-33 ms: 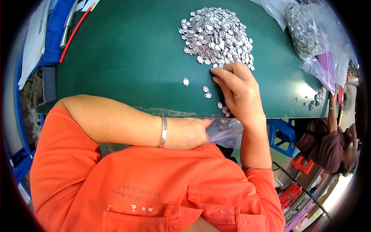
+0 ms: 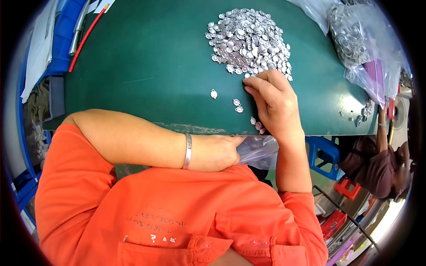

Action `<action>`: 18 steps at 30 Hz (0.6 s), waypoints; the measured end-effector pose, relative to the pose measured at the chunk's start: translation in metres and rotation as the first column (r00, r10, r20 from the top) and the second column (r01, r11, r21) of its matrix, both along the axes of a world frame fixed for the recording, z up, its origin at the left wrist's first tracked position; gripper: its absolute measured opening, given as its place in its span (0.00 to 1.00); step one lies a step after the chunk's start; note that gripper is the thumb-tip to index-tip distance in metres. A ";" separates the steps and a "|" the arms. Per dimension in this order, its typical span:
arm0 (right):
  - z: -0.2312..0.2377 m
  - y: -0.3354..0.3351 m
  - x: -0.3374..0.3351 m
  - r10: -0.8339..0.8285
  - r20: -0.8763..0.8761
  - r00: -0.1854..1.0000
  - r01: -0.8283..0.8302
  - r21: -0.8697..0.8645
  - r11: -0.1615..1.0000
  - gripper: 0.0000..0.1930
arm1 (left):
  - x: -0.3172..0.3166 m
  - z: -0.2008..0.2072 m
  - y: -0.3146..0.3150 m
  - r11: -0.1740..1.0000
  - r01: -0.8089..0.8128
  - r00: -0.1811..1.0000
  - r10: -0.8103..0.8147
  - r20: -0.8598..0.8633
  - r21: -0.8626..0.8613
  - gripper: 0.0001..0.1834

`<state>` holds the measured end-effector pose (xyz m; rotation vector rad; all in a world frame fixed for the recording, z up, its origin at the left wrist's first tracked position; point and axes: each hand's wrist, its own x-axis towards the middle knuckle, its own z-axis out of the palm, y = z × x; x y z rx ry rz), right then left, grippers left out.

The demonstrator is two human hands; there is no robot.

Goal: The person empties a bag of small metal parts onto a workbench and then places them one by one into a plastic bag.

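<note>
A heap of small silvery metal charms (image 2: 250,40), each with a tiny loop, lies on the green tabletop (image 2: 146,57). My right hand (image 2: 277,99) is at the heap's near edge, thumb and forefinger pinched together; anything between the tips is too small to name. Loose charms (image 2: 238,106) lie left of this hand, and several more (image 2: 257,125) sit by its wrist near the table edge. My left hand (image 2: 219,152) is closed at the front edge on a clear plastic bag (image 2: 262,153) hanging below; its fingertips are partly hidden.
Clear bags of metal parts (image 2: 348,42) stand at the far right. A few dark bits (image 2: 359,117) lie near the right corner. A red stick (image 2: 88,37) and a blue bin (image 2: 66,40) are at the left. Beyond the table are a blue stool (image 2: 323,157) and another person (image 2: 372,164).
</note>
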<state>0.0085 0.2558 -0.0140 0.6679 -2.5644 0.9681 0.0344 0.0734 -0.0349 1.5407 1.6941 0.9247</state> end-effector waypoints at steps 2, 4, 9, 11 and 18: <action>0.006 0.002 0.000 -0.003 -0.031 1.000 0.005 0.085 0.996 0.06 | 0.000 -0.001 -0.001 0.999 0.020 0.999 -0.020 0.024 0.031 0.10; 0.010 0.011 0.005 0.031 0.014 0.999 -0.033 0.142 0.989 0.07 | -0.001 0.000 0.000 1.000 0.006 1.000 -0.006 0.028 0.027 0.10; 0.018 0.030 0.034 0.038 0.260 0.965 -0.057 0.066 0.996 0.12 | 0.001 -0.003 -0.001 1.000 0.010 1.000 -0.011 0.006 0.022 0.10; 0.021 0.032 0.046 0.081 0.308 0.948 -0.105 0.064 0.992 0.18 | -0.001 0.000 -0.001 0.998 0.038 0.999 -0.038 -0.009 -0.040 0.10; 0.028 0.030 0.054 0.347 0.459 0.818 -0.288 -0.196 0.937 0.17 | 0.000 -0.004 -0.003 0.998 -0.021 0.999 0.023 -0.039 0.064 0.10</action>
